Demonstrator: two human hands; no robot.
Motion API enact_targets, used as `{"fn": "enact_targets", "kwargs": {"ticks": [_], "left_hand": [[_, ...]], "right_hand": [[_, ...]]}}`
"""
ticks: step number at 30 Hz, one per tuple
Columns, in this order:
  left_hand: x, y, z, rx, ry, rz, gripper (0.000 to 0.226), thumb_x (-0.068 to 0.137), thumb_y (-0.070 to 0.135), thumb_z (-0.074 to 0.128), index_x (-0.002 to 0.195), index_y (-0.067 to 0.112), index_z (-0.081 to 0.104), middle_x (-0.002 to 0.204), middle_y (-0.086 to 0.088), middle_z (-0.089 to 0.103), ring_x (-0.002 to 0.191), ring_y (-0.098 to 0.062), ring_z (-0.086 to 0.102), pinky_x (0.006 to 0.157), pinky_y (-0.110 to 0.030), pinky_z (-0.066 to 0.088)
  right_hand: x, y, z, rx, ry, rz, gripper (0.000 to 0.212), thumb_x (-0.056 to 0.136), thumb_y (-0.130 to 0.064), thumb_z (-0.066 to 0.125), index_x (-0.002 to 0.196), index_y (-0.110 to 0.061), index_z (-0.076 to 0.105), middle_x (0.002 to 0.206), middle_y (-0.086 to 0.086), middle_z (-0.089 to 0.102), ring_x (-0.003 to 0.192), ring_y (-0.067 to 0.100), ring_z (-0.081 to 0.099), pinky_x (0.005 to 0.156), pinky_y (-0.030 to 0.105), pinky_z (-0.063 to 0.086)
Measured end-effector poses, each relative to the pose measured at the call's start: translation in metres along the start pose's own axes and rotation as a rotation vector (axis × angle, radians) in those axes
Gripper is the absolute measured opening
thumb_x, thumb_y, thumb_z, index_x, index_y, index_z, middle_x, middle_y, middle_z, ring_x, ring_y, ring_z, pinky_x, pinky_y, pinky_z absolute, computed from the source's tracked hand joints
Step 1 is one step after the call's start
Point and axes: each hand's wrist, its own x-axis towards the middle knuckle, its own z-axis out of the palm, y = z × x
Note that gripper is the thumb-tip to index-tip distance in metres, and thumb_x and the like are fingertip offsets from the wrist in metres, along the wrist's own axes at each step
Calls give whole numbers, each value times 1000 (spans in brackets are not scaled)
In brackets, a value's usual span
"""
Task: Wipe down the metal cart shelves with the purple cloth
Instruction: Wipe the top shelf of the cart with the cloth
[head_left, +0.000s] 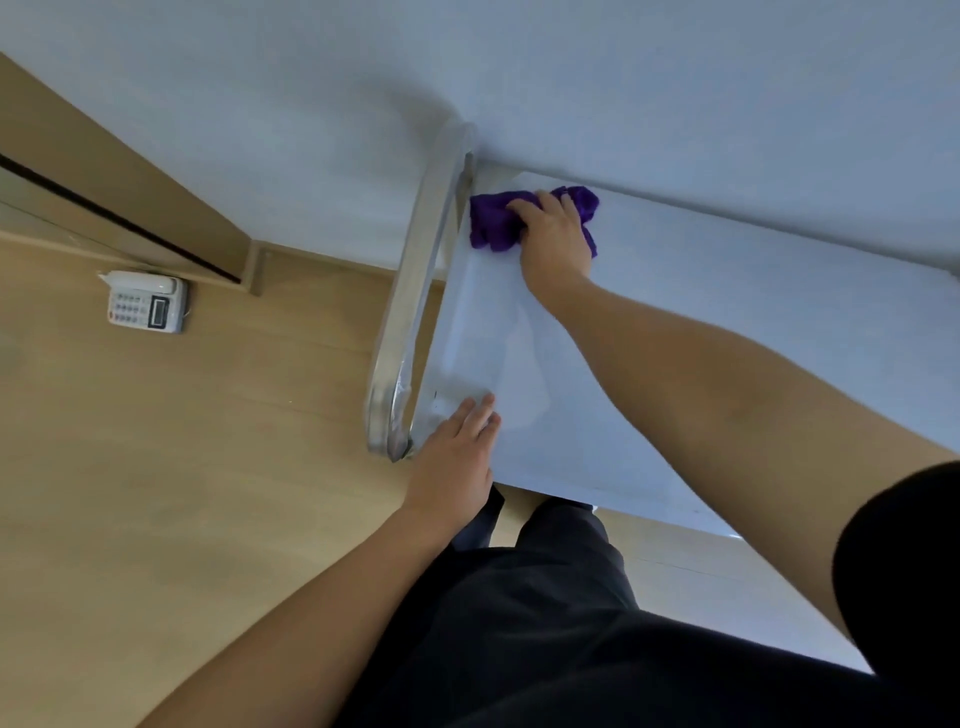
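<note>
Cloth: the purple cloth (491, 223) is lying bunched on the far left corner of the top shelf (727, 322), just beside the cart handle (415, 291) and close to the wall (519, 78).

Right hand: the right hand (553, 239) is pressing down on the cloth, its fingers (524, 208) curling over the bunched fabric and holding it against the metal.

Left hand: the left hand (457, 457) is resting on the near left corner of the same shelf, fingers (480, 415) lying straight and spread a little, holding nothing; it appears to be steadying the cart.

Step in hand: the person is working the far corner of the top shelf, judging by where the cloth is sitting.

Done so far: the shelf surface is reflecting evenly and showing no clear wipe marks, so how much of it is already clean cannot be told.

Left to do: the wide stretch of the top shelf to the right of the cloth is probably waiting for a pass, and any lower shelves are lying out of sight beneath it, so the task is looking early to midway at best.

Surroundings: a telephone (147, 301) is sitting on the floor (182, 441), well apart from the cart.
</note>
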Motion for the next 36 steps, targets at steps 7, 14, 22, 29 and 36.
{"fn": "enact_targets", "kwargs": {"ticks": [7, 14, 22, 29, 36], "left_hand": [[6, 14, -3, 30, -42, -50, 52, 92, 16, 47, 143, 10, 37, 160, -1, 15, 147, -22, 15, 113, -39, 33], [27, 43, -9, 80, -86, -52, 42, 96, 19, 41, 138, 17, 45, 157, -1, 22, 144, -32, 16, 106, -39, 39], [44, 58, -5, 46, -71, 57, 49, 99, 16, 42, 147, 14, 33, 160, 0, 17, 148, -19, 12, 110, -32, 36], [38, 54, 0, -28, -89, 22, 58, 96, 9, 43, 150, 11, 25, 162, 7, 2, 148, -12, 3, 106, -28, 41], [44, 62, -1, -42, -74, -5, 50, 96, 13, 42, 145, 8, 31, 162, 5, 6, 148, -16, 5, 104, -28, 42]], "right_hand": [[-145, 61, 9, -27, 83, -10, 35, 91, -13, 54, 123, -24, 61, 139, 8, 52, 134, 35, 41, 100, 45, 46], [-287, 99, 9, -138, 52, 97, 52, 81, -9, 70, 129, -26, 56, 143, 4, 49, 137, 31, 39, 88, 45, 55], [-264, 105, 6, -9, 71, 103, 46, 90, -11, 62, 129, -33, 55, 149, 1, 42, 143, 29, 30, 92, 43, 53], [-111, 115, -18, 21, 52, 80, 41, 96, -12, 45, 131, -31, 55, 154, 5, 34, 145, 34, 21, 109, 46, 35], [2, 113, -48, -11, -21, -23, 42, 97, -9, 46, 132, -31, 52, 151, 3, 35, 144, 36, 17, 98, 47, 44]]}}
